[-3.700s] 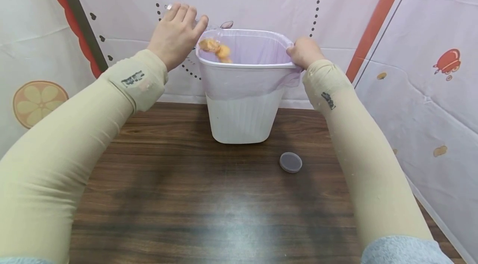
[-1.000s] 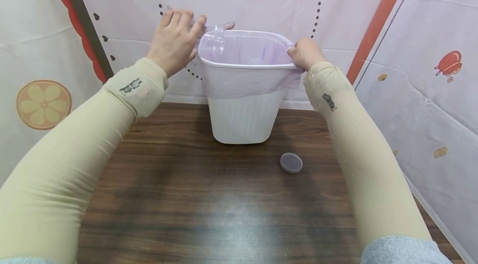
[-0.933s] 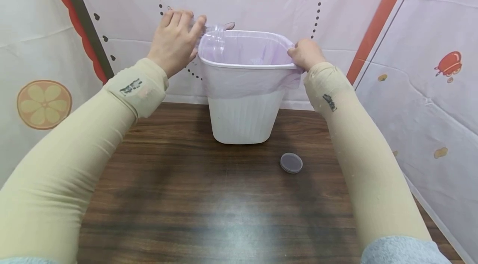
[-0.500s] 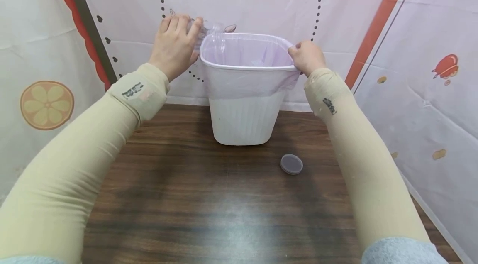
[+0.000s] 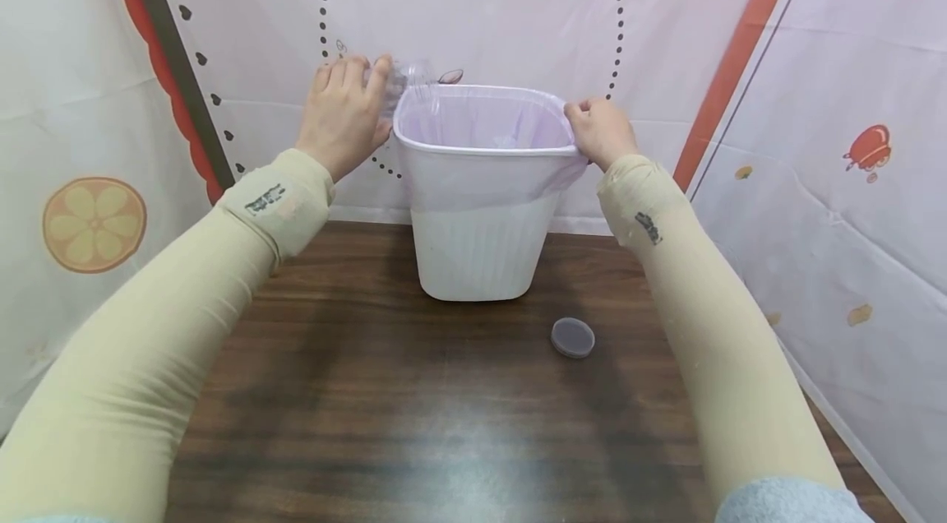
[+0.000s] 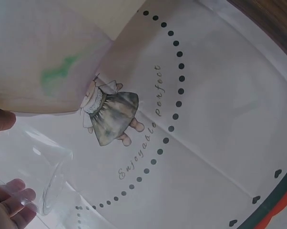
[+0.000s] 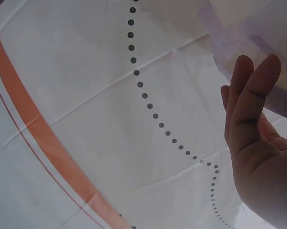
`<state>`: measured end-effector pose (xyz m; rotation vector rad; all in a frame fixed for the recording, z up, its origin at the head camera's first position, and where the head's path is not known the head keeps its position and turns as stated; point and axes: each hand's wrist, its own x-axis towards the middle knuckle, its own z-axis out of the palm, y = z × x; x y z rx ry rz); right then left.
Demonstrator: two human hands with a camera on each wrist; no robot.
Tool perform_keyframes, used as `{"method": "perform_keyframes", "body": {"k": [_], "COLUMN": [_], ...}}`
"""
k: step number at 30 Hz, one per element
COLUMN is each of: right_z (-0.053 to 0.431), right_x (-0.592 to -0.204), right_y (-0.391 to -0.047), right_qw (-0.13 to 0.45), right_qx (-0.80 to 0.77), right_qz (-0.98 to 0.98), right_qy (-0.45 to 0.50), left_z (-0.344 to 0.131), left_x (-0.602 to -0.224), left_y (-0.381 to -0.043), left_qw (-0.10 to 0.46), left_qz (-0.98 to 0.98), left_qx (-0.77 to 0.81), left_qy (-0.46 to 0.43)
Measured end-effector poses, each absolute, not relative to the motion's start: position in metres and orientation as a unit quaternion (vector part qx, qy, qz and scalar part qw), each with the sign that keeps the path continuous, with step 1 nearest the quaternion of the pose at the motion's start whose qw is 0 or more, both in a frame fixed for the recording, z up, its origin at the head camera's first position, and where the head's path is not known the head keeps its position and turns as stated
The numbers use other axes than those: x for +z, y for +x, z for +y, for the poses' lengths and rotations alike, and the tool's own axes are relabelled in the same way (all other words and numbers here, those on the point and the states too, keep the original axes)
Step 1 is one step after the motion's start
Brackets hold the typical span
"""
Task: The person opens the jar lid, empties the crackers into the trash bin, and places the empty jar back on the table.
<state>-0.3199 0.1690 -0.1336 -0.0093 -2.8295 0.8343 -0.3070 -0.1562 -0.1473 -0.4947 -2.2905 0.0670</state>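
Note:
A white trash bin (image 5: 477,252) stands against the back wall, lined with a pale purple bag (image 5: 484,182) folded over its rim. With fingers and thumb round it, my left hand (image 5: 342,116) holds a clear plastic jar (image 5: 418,80) lying nearly level, its open mouth at the bin's left rim. The left wrist view shows the see-through jar (image 6: 38,160) between thumb and fingertips. My right hand (image 5: 605,135) holds the bin's right rim; in the right wrist view its fingers (image 7: 251,107) overlap the bag's outside. The bin's bottom is hidden.
On the dark wooden table (image 5: 370,391), a round greyish lid (image 5: 573,337) lies to the right of the bin's base. Printed cloth (image 5: 503,13) hangs close behind the bin and along both sides.
Orange food pieces were tumbling from the jar into the bin 3.7 s ago; none show now. My left hand has drawn slightly left with the jar. The head view has tipped up slightly.

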Motion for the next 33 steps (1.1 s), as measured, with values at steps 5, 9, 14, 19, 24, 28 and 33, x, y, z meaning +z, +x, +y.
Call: {"method": "perform_keyframes", "body": {"k": [5, 9, 14, 19, 24, 28, 33], "right_z": [0.171, 0.173, 0.176, 0.182, 0.187, 0.191, 0.198], "right_x": [-0.138, -0.141, -0.147, -0.158, -0.171, -0.181, -0.192], "right_y": [-0.318, -0.316, -0.313, -0.31, -0.309, -0.305, -0.299], "right_qw": [0.115, 0.126, 0.138, 0.173, 0.212, 0.215, 0.227], "right_qx": [0.298, 0.318, 0.349, 0.363, 0.374, 0.387, 0.397], "right_qz": [-0.948, -0.94, -0.927, -0.915, -0.9, -0.894, -0.886], "right_qy": [0.009, 0.017, 0.019, 0.038, 0.068, 0.078, 0.075], "left_z": [-0.157, -0.158, -0.16, -0.162, -0.165, -0.167, -0.167], "left_x": [-0.149, -0.153, -0.157, -0.162, -0.165, -0.168, -0.171], "left_y": [-0.307, -0.307, -0.308, -0.308, -0.307, -0.306, -0.305], "left_qw": [0.394, 0.395, 0.401, 0.414, 0.406, 0.387, 0.379], "left_qz": [-0.9, -0.901, -0.898, -0.89, -0.892, -0.901, -0.902], "left_qx": [0.013, -0.021, -0.055, -0.086, -0.117, -0.132, -0.145], "left_qy": [-0.188, -0.179, -0.17, -0.169, -0.16, -0.147, -0.146]}}
